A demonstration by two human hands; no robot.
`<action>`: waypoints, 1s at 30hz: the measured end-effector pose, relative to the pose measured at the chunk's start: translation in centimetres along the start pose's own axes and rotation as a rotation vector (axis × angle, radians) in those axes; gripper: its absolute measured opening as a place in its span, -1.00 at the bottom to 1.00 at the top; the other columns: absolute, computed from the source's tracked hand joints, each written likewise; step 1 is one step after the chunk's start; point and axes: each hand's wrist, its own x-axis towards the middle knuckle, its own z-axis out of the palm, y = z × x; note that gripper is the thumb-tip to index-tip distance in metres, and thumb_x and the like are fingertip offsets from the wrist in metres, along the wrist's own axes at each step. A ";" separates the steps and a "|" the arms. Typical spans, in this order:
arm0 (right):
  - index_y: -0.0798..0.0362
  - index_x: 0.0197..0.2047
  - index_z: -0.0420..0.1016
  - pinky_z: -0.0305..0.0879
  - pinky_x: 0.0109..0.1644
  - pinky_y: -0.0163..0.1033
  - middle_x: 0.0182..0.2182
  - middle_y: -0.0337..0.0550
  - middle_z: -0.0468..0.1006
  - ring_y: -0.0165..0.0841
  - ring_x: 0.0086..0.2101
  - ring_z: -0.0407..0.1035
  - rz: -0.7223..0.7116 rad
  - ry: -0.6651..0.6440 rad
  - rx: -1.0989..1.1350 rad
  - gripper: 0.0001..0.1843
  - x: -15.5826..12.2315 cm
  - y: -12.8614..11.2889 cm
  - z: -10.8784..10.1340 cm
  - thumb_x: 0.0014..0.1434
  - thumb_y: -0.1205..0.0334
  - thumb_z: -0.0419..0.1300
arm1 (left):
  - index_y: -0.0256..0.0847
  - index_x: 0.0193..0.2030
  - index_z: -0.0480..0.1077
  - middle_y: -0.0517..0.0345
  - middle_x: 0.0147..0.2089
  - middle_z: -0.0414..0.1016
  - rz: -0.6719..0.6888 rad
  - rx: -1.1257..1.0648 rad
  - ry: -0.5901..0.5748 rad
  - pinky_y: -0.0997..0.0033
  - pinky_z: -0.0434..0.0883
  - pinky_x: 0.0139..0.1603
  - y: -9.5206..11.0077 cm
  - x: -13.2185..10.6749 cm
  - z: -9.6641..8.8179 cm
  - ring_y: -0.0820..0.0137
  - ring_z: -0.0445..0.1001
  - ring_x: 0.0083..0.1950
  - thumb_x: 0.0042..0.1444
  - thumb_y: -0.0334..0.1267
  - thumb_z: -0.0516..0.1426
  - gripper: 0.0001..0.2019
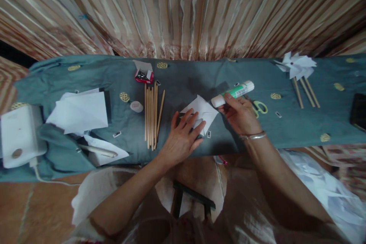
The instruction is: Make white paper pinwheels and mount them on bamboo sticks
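My left hand (183,137) lies flat with fingers spread on a folded white paper square (204,108) in the middle of the grey-blue cloth (183,80). My right hand (240,114) is closed around a green-and-white glue stick (233,93). The stick is held sideways, its white end pointing left just above the paper's right corner. A metal bangle sits on my right wrist.
Several wooden sticks (151,116) lie left of the paper, with a small red box of pins (143,75) behind them. Loose white sheets (81,112) and a white device (18,135) are at left. Green-handled scissors (260,107), finished paper pinwheels (297,66) and a dark object (358,112) are at right.
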 end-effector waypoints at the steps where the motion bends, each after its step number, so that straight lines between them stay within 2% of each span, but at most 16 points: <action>1: 0.01 -0.45 0.45 0.38 -0.46 -0.33 -0.54 -0.31 0.45 -0.48 -0.55 0.33 0.013 0.010 0.018 -0.62 0.0 0.1 0.1 -0.04 -0.11 0.41 | -0.19 0.28 0.28 -0.17 0.37 0.28 -0.001 -0.004 0.006 -0.30 0.05 0.39 0.0 0.0 0.0 0.00 0.10 0.46 0.29 -0.12 0.12 -0.55; 6: 0.00 -0.43 0.47 0.45 -0.44 -0.33 -0.54 -0.31 0.50 -0.47 -0.54 0.39 0.099 0.008 0.052 -0.62 -0.1 0.2 0.1 -0.11 -0.09 0.44 | -0.17 0.25 0.32 -0.14 0.34 0.32 -0.035 -0.033 0.067 -0.23 0.04 0.41 -0.9 -0.1 -1.1 0.08 0.17 0.44 0.33 -0.13 0.06 -0.60; 9: 0.00 -0.41 0.47 0.51 -0.38 -0.32 -0.53 -0.31 0.53 -0.45 -0.53 0.44 0.139 -0.021 0.066 -0.63 -0.2 0.2 -0.2 -0.10 -0.07 0.44 | -0.14 0.24 0.32 -0.08 0.29 0.39 -0.146 -0.012 0.185 -0.13 0.05 0.42 -3.3 -0.2 -2.9 0.14 0.24 0.39 0.34 -0.15 0.04 -0.63; 11: 0.00 -0.39 0.47 0.55 -0.32 -0.29 -0.51 -0.30 0.55 -0.43 -0.50 0.48 0.144 -0.037 0.074 -0.63 -0.2 0.2 -0.4 -0.08 -0.06 0.44 | -0.14 0.22 0.35 -0.08 0.27 0.40 -0.266 0.031 0.302 -0.12 0.10 0.39 -5.5 -0.5 -4.3 0.10 0.26 0.36 0.31 -0.12 0.07 -0.62; 13: -0.01 -0.36 0.46 0.57 -0.26 -0.25 -0.48 -0.27 0.57 -0.40 -0.46 0.51 0.140 -0.046 0.086 -0.63 -0.1 0.2 -0.5 -0.05 -0.09 0.41 | -0.11 0.20 0.38 -0.07 0.31 0.36 -0.399 0.074 0.332 -0.17 0.12 0.36 -7.5 -0.9 -5.6 0.02 0.22 0.36 0.27 -0.06 0.11 -0.59; 15: -0.01 -0.34 0.45 0.59 -0.20 -0.21 -0.45 -0.23 0.60 -0.36 -0.42 0.55 0.142 -0.058 0.103 -0.61 0.0 0.3 -0.6 -0.01 -0.14 0.37 | -0.14 0.15 0.43 -0.10 0.27 0.40 -0.474 0.113 0.333 -0.23 0.16 0.31 -9.0 -1.5 -6.5 -0.06 0.24 0.33 0.20 -0.04 0.17 -0.58; 17: -0.01 -0.32 0.44 0.59 -0.16 -0.18 -0.41 -0.19 0.62 -0.33 -0.37 0.58 0.169 -0.068 0.132 -0.60 0.0 0.3 -0.7 0.01 -0.17 0.34 | -0.18 0.11 0.47 -0.12 0.21 0.46 -0.512 0.128 0.292 -0.23 0.23 0.23 -9.8 -2.1 -6.9 -0.09 0.29 0.27 0.18 -0.09 0.18 -0.61; 23: 0.02 -0.29 0.46 0.61 -0.09 -0.10 -0.34 -0.09 0.67 -0.26 -0.32 0.61 0.211 -0.119 0.173 -0.63 -0.2 0.4 -0.3 0.05 -0.11 0.33 | -0.20 -0.01 0.55 -0.03 0.06 0.57 -0.501 0.082 0.231 -0.02 0.38 0.17 -10.4 -3.2 -6.8 0.08 0.44 0.09 0.16 -0.24 0.10 -0.69; 27: 0.03 -0.37 0.48 0.63 -0.13 -0.14 -0.43 -0.17 0.65 -0.29 -0.39 0.60 0.247 -0.121 0.259 -0.68 -0.8 0.1 1.0 -0.05 0.01 0.43 | -0.22 -0.02 0.55 -0.02 0.06 0.57 -0.570 0.054 0.207 0.08 0.41 0.19 -10.5 -3.2 -7.2 0.14 0.47 0.10 0.10 -0.35 0.09 -0.66; 30: 0.04 -0.44 0.51 0.64 -0.21 -0.20 -0.49 -0.23 0.64 -0.33 -0.45 0.58 0.293 -0.123 0.340 -0.66 -1.3 -0.3 2.2 -0.17 0.06 0.52 | -0.24 -0.05 0.56 0.00 -0.02 0.60 -0.623 -0.050 0.205 0.16 0.44 0.16 -10.3 -2.8 -7.6 0.19 0.51 0.04 0.07 -0.39 0.10 -0.67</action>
